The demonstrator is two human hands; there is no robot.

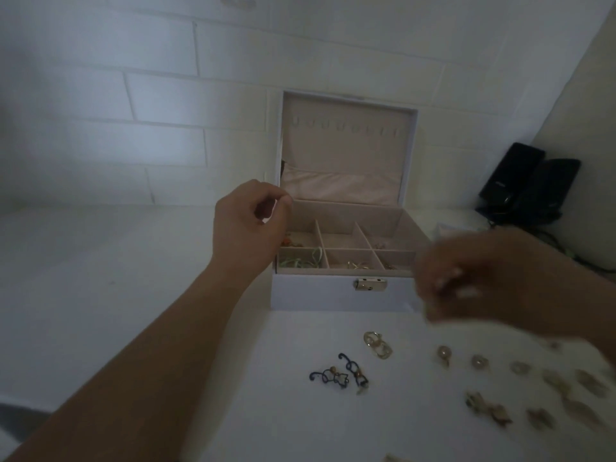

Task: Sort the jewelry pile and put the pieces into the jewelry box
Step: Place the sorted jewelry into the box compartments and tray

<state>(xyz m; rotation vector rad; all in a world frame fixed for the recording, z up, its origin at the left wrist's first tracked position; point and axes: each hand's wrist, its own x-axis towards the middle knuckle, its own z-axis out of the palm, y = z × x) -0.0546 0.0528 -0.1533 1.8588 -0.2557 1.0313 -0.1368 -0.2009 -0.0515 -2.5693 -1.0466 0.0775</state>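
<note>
**A:** Looking at the left hand first: it's up over the left edge of the white jewelry box with the beige lining, fingers curled in with thumb and forefinger tips pinched together. Can't tell if anything tiny sits between them, nothing shows.

**B:** And the right hand? It's a blur from where I stand.

**A:** Same here. It hovers by the box's front right corner, above the white tabletop, fingers bent downward. Whether it holds something, no idea, too smeared.

**B:** Box lid's standing open against the white brick wall. Divided tray inside, pale green cord in the front-left compartment, gold bits in the front-middle one.

**A:** The rest lies loose on the table in front: dark blue wire earrings, a gold chain-link piece, then round gold studs and blurry gold pieces running off to the right.
</note>
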